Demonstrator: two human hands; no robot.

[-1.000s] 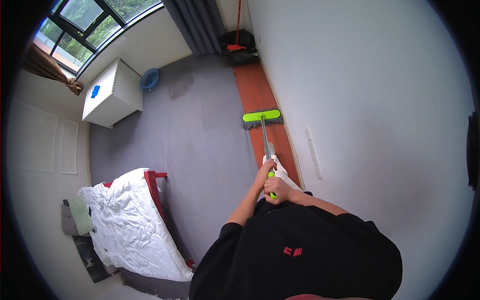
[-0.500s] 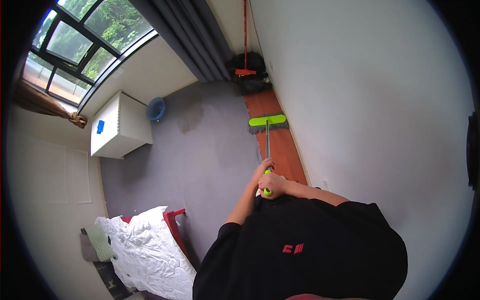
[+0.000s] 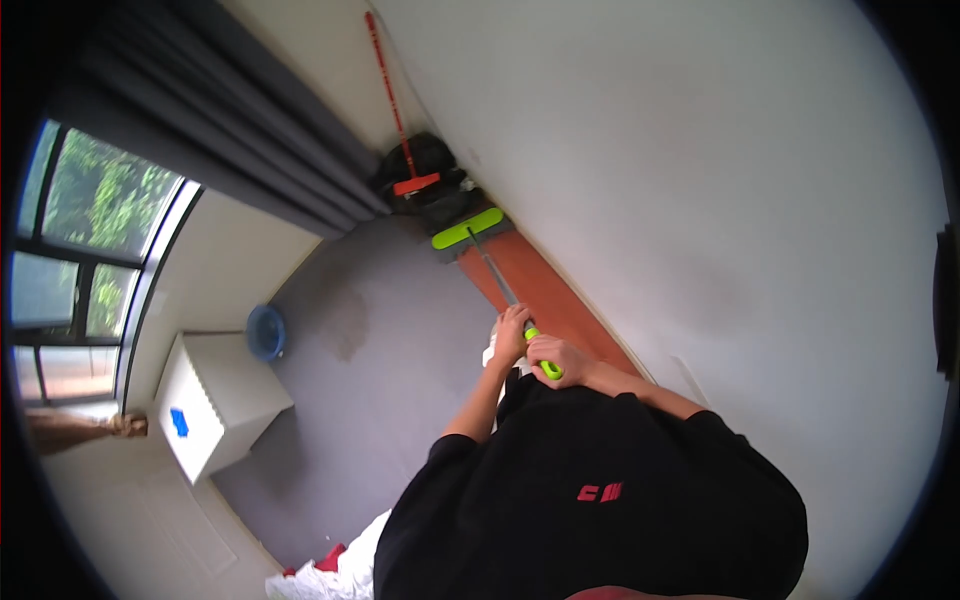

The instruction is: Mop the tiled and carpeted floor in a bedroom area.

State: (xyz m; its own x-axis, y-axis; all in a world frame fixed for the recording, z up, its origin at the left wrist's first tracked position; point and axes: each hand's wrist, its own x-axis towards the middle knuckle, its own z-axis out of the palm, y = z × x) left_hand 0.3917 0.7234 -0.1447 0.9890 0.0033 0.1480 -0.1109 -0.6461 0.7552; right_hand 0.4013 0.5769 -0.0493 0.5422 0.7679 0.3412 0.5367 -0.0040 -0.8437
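Note:
Both hands grip a flat mop with a lime-green plate (image 3: 468, 229) and a grey fringe. Its metal pole slants from the plate down toward my body. My left hand (image 3: 512, 334) is closed round the pole, just beyond the green grip. Lower down, my right hand (image 3: 560, 361) wraps the green grip, whose looped end sticks out below the fingers. The mop head lies at the far end of the reddish-brown floor strip (image 3: 555, 300), partly over the grey floor covering (image 3: 390, 320), close to black bags (image 3: 440, 207).
A red long-handled tool (image 3: 416, 185) leans in the corner against the black bags. The white wall (image 3: 700, 200) borders the strip on the right. A grey curtain (image 3: 250, 110), a blue bucket (image 3: 266, 333), a white cabinet (image 3: 235, 400) and white bedding (image 3: 365, 560) are on the left.
The mop head has slid farther along the strip, up to the black bags. My view has turned, so the room appears rotated and less of the bed shows. Both hands keep their hold.

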